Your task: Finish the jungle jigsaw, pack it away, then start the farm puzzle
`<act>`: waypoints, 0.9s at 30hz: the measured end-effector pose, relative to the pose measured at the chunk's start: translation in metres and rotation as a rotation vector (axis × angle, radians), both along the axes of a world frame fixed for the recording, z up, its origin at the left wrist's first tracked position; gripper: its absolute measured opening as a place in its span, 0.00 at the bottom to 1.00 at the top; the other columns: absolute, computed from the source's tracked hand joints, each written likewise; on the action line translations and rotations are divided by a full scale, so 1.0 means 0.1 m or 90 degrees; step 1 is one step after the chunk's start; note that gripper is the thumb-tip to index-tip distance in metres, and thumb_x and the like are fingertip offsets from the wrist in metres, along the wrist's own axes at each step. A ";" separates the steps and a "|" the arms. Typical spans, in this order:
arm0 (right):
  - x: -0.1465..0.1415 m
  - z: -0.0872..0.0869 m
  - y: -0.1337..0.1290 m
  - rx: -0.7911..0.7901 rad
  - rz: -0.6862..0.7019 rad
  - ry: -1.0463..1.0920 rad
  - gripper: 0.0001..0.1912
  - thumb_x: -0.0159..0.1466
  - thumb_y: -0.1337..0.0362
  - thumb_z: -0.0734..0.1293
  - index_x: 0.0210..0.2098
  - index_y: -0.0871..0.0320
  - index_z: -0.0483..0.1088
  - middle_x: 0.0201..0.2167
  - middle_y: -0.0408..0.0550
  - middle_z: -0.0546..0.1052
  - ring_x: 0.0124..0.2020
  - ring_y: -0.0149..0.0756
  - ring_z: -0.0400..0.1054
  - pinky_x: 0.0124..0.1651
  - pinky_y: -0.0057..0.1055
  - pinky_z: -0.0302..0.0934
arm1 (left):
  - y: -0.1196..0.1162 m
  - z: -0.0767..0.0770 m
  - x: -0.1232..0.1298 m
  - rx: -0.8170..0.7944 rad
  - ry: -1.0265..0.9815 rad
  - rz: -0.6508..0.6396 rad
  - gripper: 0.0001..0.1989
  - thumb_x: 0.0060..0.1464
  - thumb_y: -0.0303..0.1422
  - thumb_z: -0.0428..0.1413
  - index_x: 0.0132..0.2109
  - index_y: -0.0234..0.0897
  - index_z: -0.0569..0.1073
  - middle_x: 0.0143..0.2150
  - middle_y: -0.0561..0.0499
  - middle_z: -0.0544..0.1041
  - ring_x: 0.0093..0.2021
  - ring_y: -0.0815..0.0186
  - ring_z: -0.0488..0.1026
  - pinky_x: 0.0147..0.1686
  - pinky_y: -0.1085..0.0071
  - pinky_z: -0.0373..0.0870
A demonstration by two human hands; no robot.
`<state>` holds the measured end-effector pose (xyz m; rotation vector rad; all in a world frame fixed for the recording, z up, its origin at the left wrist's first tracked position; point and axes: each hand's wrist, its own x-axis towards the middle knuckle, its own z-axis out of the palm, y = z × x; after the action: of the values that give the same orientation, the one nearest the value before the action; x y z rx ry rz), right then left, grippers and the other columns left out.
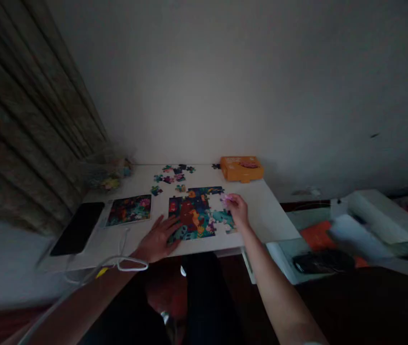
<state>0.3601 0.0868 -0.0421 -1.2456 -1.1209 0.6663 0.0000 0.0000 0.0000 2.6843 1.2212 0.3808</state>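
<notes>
A partly joined jigsaw puzzle (pixel 191 213) with animals on a dark forest scene lies near the table's front edge. My left hand (pixel 158 237) rests flat at its lower left corner, fingers spread. Over the gap on the puzzle's right side, my right hand (pixel 238 209) pinches a pink puzzle piece (pixel 227 197) between thumb and fingertips. Just below that hand are joined pale-blue pieces (pixel 221 216). Several loose puzzle pieces (pixel 169 179) lie behind the puzzle, toward the wall.
An orange box (pixel 241 168) stands at the table's back right. Left of the puzzle lie a picture card (pixel 130 209) and a black phone or tablet (pixel 77 228). A clear plastic bag (pixel 106 175) sits at the back left. A white cable (pixel 124 261) crosses my left forearm.
</notes>
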 end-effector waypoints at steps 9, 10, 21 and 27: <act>0.02 0.05 0.17 -0.098 -0.025 -0.155 0.24 0.55 0.40 0.73 0.36 0.55 0.76 0.31 0.47 0.82 0.32 0.39 0.74 0.37 0.34 0.68 | 0.13 0.03 0.19 0.043 -0.063 0.040 0.20 0.68 0.39 0.51 0.63 0.42 0.74 0.65 0.43 0.74 0.66 0.53 0.70 0.71 0.41 0.54; 0.02 0.06 0.18 -0.114 -0.028 -0.201 0.23 0.56 0.41 0.73 0.36 0.55 0.77 0.30 0.47 0.81 0.31 0.39 0.74 0.37 0.33 0.67 | 0.17 0.05 0.28 0.046 -0.073 0.040 0.20 0.69 0.38 0.50 0.63 0.42 0.73 0.66 0.43 0.74 0.66 0.54 0.70 0.71 0.43 0.56; -0.06 0.19 0.09 -0.065 -0.043 -0.521 0.17 0.68 0.49 0.67 0.43 0.55 0.78 0.45 0.55 0.80 0.48 0.46 0.72 0.52 0.39 0.64 | 0.75 0.18 1.21 0.040 -0.026 0.052 0.20 0.69 0.39 0.52 0.63 0.40 0.72 0.69 0.41 0.70 0.69 0.52 0.66 0.72 0.47 0.55; -0.08 0.22 0.05 -0.064 0.052 -0.591 0.16 0.69 0.58 0.67 0.55 0.52 0.75 0.58 0.51 0.78 0.59 0.48 0.68 0.59 0.44 0.61 | 0.74 0.09 1.20 -0.007 0.046 0.096 0.26 0.70 0.46 0.50 0.70 0.44 0.66 0.74 0.43 0.63 0.74 0.48 0.58 0.72 0.38 0.49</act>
<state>0.3520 0.0919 -0.0203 -1.6575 -1.9131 0.1707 0.1203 0.0740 0.0089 2.6253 1.4472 0.2981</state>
